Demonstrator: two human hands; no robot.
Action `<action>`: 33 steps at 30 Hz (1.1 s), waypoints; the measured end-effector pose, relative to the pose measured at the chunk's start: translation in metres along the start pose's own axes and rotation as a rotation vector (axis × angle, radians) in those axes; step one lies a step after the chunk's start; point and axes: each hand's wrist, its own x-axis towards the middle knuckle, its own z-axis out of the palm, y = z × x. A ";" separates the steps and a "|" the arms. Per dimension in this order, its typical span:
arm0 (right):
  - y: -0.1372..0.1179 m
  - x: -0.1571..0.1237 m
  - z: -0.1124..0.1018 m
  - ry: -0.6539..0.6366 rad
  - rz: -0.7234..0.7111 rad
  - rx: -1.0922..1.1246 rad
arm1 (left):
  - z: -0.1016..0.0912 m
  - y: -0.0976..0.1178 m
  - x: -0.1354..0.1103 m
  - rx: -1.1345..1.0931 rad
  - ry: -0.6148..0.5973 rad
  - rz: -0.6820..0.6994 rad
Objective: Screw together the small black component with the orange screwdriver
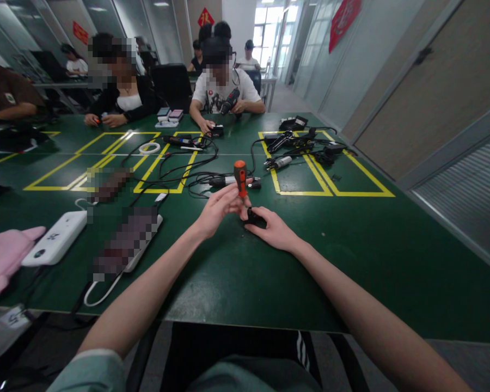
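Observation:
An orange-and-black screwdriver (240,177) stands nearly upright above the table, handle at the top. My left hand (220,208) has its fingers closed around the lower part of the screwdriver, hiding much of the shaft. Below it, a small black part (256,219) rests on the green table (228,283). My right hand (275,228) grips that black part from the right, thumb on the near side and fingers over the top. The screwdriver's tip points down at the left end of the part; whether it touches is too small to tell.
Beyond my hands lie a silver-and-black power tool (224,182) and tangled cables (306,144). On the left are a white power strip (59,237), a phone (126,239) and pink cloth (8,256). Across the table, a person holds a drill (230,102).

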 end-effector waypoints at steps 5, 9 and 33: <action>0.002 0.000 0.002 0.013 -0.014 -0.020 | 0.001 -0.004 0.002 0.050 0.041 0.015; 0.002 0.000 0.002 0.016 -0.011 -0.027 | 0.000 -0.005 0.004 0.043 0.029 0.029; -0.006 -0.001 -0.001 -0.018 -0.023 -0.006 | 0.001 -0.005 0.002 0.011 0.032 0.009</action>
